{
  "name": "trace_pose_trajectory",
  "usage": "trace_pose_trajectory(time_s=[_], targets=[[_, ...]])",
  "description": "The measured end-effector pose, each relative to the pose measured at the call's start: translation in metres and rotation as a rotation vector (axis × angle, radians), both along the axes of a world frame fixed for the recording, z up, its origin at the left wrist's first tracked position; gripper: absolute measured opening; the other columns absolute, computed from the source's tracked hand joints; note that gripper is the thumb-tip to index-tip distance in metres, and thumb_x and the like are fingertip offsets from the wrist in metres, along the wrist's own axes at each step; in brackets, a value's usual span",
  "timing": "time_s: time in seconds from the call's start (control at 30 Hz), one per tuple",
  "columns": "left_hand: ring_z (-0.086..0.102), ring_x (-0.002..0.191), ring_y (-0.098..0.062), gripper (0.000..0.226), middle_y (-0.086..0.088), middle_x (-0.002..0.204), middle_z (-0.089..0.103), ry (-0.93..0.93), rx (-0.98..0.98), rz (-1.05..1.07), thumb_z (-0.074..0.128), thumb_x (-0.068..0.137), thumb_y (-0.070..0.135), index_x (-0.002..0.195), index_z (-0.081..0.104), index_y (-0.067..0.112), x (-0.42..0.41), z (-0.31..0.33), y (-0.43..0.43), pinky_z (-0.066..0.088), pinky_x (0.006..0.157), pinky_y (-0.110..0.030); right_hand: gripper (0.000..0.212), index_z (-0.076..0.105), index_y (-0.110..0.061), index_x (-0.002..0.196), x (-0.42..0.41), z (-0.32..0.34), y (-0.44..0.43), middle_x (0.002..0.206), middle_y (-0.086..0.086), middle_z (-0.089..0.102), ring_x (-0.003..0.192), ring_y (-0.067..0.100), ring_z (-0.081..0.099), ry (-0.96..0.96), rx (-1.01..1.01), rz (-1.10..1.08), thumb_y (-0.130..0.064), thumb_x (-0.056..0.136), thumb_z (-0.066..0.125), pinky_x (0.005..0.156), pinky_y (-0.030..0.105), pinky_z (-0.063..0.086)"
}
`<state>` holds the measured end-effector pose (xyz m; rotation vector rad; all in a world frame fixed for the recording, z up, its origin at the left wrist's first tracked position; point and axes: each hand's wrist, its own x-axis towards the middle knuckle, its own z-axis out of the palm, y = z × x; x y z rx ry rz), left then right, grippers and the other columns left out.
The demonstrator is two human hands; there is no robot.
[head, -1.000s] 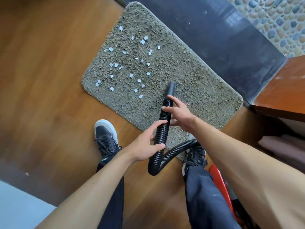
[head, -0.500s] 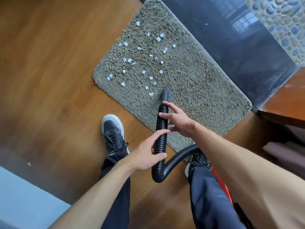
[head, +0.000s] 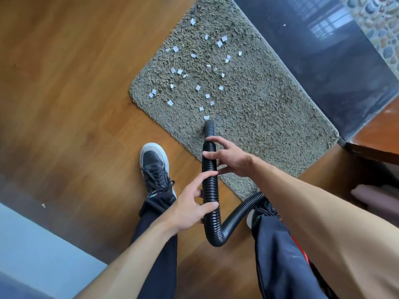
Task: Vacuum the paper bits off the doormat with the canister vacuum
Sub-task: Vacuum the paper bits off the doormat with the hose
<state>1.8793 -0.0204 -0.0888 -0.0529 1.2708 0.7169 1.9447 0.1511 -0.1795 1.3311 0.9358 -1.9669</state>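
A shaggy grey-green doormat (head: 269, 117) lies on the wooden floor, with several small white paper bits (head: 197, 87) scattered over its left half. A black ribbed vacuum hose (head: 210, 186) runs up from a bend near my legs. Its smooth nozzle tip (head: 209, 126) rests on the mat, just below the nearest paper bit (head: 206, 117). My right hand (head: 228, 157) grips the hose near the nozzle. My left hand (head: 192, 207) holds it lower down. A sliver of the red canister (head: 306, 257) shows behind my right leg, mostly hidden.
My left shoe (head: 154, 167) stands on the wooden floor (head: 64, 104) beside the mat's near edge. A dark glossy threshold (head: 323, 50) borders the mat's far side, with pebble paving (head: 375, 22) beyond. A wooden ledge (head: 375, 134) is at right, a pale surface (head: 32, 255) at lower left.
The nozzle has slid leftward across the mat, from the bare middle up to the nearest paper bits. Both hands kept their grip on the hose, and my view shifted.
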Motion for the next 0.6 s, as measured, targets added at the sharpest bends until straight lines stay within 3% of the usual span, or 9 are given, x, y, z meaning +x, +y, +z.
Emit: trace_pose_trajectory(time_s=[0.2, 0.27, 0.43, 0.6], targets=[[0.064, 0.083, -0.043, 0.071, -0.02, 0.12, 0.058, 0.036, 0.031, -0.015, 0.065, 0.093, 0.007, 0.135, 0.041, 0.059, -0.008, -0.005, -0.008, 0.057, 0.084, -0.06, 0.051, 0.051, -0.033, 0.133, -0.013, 0.004, -0.003, 0.107, 0.015, 0.068, 0.081, 0.023, 0.065, 0.006, 0.05, 0.014, -0.012, 0.09, 0.069, 0.064, 0.04, 0.058], [0.066, 0.089, -0.051, 0.071, -0.019, 0.121, 0.058, 0.023, 0.028, -0.013, 0.064, 0.093, 0.006, 0.134, 0.041, 0.059, -0.01, -0.005, -0.008, 0.058, 0.084, -0.057, 0.051, 0.051, -0.034, 0.132, -0.015, 0.004, -0.002, 0.109, 0.016, 0.069, 0.082, 0.023, 0.066, 0.0, 0.053, 0.022, -0.012, 0.09, 0.069, 0.066, 0.041, 0.059], [0.067, 0.085, -0.041, 0.071, -0.022, 0.12, 0.056, 0.002, 0.03, -0.001, 0.063, 0.093, 0.003, 0.134, 0.042, 0.057, -0.014, -0.007, -0.003, 0.06, 0.08, -0.054, 0.053, 0.05, -0.032, 0.134, -0.019, 0.004, -0.001, 0.103, 0.012, 0.069, 0.079, 0.022, 0.066, -0.024, 0.069, 0.015, -0.011, 0.089, 0.068, 0.066, 0.041, 0.059], [0.065, 0.09, -0.053, 0.068, -0.021, 0.119, 0.057, 0.021, 0.021, -0.018, 0.062, 0.094, 0.006, 0.133, 0.04, 0.057, -0.015, -0.009, -0.005, 0.06, 0.079, -0.055, 0.055, 0.05, -0.033, 0.136, -0.026, 0.006, -0.003, 0.106, 0.011, 0.067, 0.076, 0.018, 0.068, -0.014, 0.082, 0.011, -0.009, 0.09, 0.067, 0.058, 0.035, 0.057]])
